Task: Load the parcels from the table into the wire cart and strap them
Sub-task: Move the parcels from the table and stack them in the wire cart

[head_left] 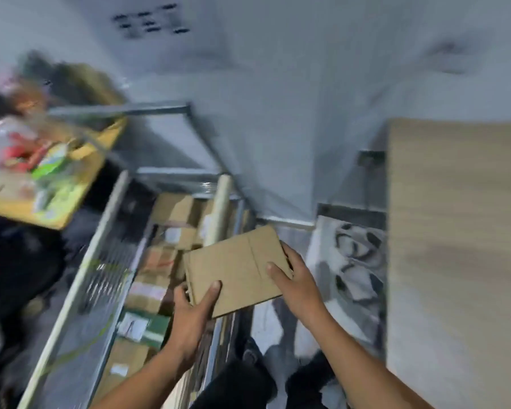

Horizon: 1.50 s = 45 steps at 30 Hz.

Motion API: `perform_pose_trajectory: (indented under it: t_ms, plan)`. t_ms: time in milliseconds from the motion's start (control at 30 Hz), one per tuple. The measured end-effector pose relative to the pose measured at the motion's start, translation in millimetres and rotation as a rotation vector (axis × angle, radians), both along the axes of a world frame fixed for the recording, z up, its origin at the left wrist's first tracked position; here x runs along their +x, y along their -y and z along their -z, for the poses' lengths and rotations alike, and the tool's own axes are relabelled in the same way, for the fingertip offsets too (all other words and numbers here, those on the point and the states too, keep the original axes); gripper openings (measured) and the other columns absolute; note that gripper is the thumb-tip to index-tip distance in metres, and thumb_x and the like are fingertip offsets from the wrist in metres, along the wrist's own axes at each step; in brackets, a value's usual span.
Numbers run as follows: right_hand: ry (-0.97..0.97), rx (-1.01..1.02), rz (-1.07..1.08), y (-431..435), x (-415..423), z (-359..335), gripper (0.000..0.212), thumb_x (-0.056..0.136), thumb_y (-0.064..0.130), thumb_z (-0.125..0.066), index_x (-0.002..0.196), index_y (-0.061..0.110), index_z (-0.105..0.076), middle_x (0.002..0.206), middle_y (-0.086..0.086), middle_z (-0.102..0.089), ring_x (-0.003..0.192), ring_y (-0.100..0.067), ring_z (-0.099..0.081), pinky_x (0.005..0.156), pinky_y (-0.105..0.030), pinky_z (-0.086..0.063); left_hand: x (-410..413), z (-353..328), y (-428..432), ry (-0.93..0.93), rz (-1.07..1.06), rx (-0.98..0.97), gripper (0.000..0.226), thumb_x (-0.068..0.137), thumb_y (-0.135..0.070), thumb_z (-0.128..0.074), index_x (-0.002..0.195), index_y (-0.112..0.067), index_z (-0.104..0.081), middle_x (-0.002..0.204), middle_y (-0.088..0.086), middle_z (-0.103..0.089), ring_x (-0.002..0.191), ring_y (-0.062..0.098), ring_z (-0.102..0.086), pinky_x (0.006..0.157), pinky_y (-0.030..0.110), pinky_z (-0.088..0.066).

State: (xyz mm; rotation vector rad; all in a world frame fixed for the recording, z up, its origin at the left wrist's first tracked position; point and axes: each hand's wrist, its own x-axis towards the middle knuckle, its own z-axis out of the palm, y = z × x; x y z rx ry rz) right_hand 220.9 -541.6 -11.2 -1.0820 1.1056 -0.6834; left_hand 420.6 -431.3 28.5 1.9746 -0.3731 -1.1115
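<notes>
A flat brown cardboard parcel (236,270) is held in the air by both hands, tilted a little, its taped seam facing up. It hangs over the right long rim of the silver wire cart (80,276), partly above the load inside and partly above the floor between the cart and the bench.

The left grip (192,308), a bare hand, holds the parcel's near left corner: the thumb lies on the top face and the fingers curl under the edge. The right grip (297,286), also bare, holds the parcel's right end, with the thumb pressed on the top face and the fingers wrapped round the far side. Both are closed on the parcel, neither wide nor loose.

Inside the cart lie stacked brown cardboard boxes with white labels (163,258), reaching from its near end to its far end. A green and white box (143,326) sits among them toward the near end. A pale cream roll (220,208) stands against the cart's far right corner.

The pale wood-grain bench (455,261) fills the right side of the view, its left edge just beside the right forearm. Between bench and cart, a grey and white rug with black markings (351,261) lies on the floor. Past the cart's left rim, a yellow board carrying mixed colourful packets (80,178) is too blurred to read. A grey wall (278,84) stands behind the cart.
</notes>
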Motion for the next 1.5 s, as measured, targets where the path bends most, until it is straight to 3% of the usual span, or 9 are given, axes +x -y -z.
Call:
perform_pose_trajectory:
  t_ms: [133, 300, 433, 667, 833, 1067, 1200, 1333, 1500]
  plan:
    - [-0.014, 0.034, -0.280, -18, 87, -3, 0.043, 0.099, 0.028, -0.070, 0.130, 0.054, -0.056, 0.136, 0.013, -0.065, 0.118, 0.000, -0.064, 0.097, -0.024, -0.055, 55, 18, -69, -0.094, -0.313, -0.022, 0.112, 0.047, -0.081, -0.087, 0.134, -0.031, -0.039, 0.125, 0.000, -0.066, 0.099, 0.010, -0.074, 0.082, 0.032, -0.060]
    - [-0.149, -0.037, -0.583, -35, 189, -4, 0.044, 0.092, 0.039, -0.069, 0.130, 0.056, -0.054, 0.126, 0.019, -0.067, 0.113, 0.000, -0.064, 0.088, -0.021, -0.054, 101, 47, -129, -0.219, -0.597, -0.097, 0.109, 0.050, -0.078, -0.088, 0.143, -0.049, -0.039, 0.134, -0.011, -0.066, 0.115, 0.011, -0.069, 0.104, 0.045, -0.048]
    - [-0.231, -0.108, -0.764, -40, 257, 6, 0.047, 0.098, 0.042, -0.068, 0.142, 0.048, -0.052, 0.125, 0.014, -0.069, 0.115, -0.002, -0.064, 0.084, -0.018, -0.054, 143, 65, -144, -0.260, -0.743, -0.126, 0.109, 0.068, -0.060, -0.089, 0.158, -0.036, -0.032, 0.144, -0.005, -0.060, 0.128, 0.020, -0.060, 0.116, 0.050, -0.042]
    - [-0.427, -0.228, -0.921, 18, 362, 60, 0.055, 0.100, 0.051, -0.059, 0.152, 0.042, -0.042, 0.140, 0.007, -0.055, 0.127, -0.014, -0.056, 0.103, -0.039, -0.052, 230, 127, -92, -0.326, -0.877, -0.196, 0.047, 0.089, -0.040, -0.079, 0.130, -0.042, -0.055, 0.111, -0.003, -0.076, 0.091, 0.018, -0.076, 0.059, 0.034, -0.060]
    - [-0.547, -0.226, -1.033, 88, 450, 150, 0.056, 0.100, 0.047, -0.060, 0.151, 0.031, -0.042, 0.135, 0.000, -0.058, 0.121, -0.021, -0.060, 0.103, -0.044, -0.052, 291, 212, -23, -0.331, -0.939, -0.161, 0.048, 0.097, -0.035, -0.071, 0.138, -0.045, -0.047, 0.118, -0.006, -0.073, 0.104, 0.018, -0.071, 0.073, 0.039, -0.058]
    - [-0.671, -0.223, -1.223, 147, 505, 266, 0.057, 0.096, 0.045, -0.066, 0.143, 0.020, -0.046, 0.133, -0.006, -0.060, 0.120, -0.025, -0.061, 0.105, -0.045, -0.051, 299, 313, 34, -0.289, -1.041, 0.010, 0.091, 0.088, -0.049, -0.078, 0.162, -0.031, -0.027, 0.151, -0.003, -0.056, 0.130, 0.018, -0.059, 0.108, 0.039, -0.051]
    - [-0.696, -0.209, -1.306, 165, 512, 299, 0.068, 0.092, 0.055, -0.066, 0.149, 0.022, -0.045, 0.143, -0.006, -0.055, 0.128, -0.025, -0.057, 0.111, -0.046, -0.047, 287, 336, 49, -0.249, -1.100, 0.060, 0.077, 0.088, -0.044, -0.080, 0.153, -0.026, -0.041, 0.123, -0.016, -0.068, 0.112, 0.004, -0.065, 0.090, 0.015, -0.054]
    - [-0.689, -0.192, -1.421, 150, 509, 300, 0.085, 0.084, 0.072, -0.060, 0.154, 0.027, -0.041, 0.151, -0.005, -0.048, 0.136, -0.022, -0.049, 0.117, -0.042, -0.039, 266, 318, 28, -0.259, -1.137, 0.125, 0.082, 0.088, -0.056, -0.075, 0.156, -0.037, -0.034, 0.128, -0.015, -0.061, 0.121, 0.019, -0.061, 0.104, 0.046, -0.054]
    - [-0.671, -0.166, -1.616, 90, 500, 287, 0.080, 0.091, 0.066, -0.061, 0.157, 0.031, -0.034, 0.153, -0.003, -0.039, 0.139, -0.023, -0.044, 0.110, -0.036, -0.036, 242, 283, -39, -0.333, -1.267, 0.094, 0.074, 0.092, -0.041, -0.077, 0.154, -0.031, -0.038, 0.140, 0.004, -0.060, 0.124, 0.027, -0.063, 0.094, 0.056, -0.060]
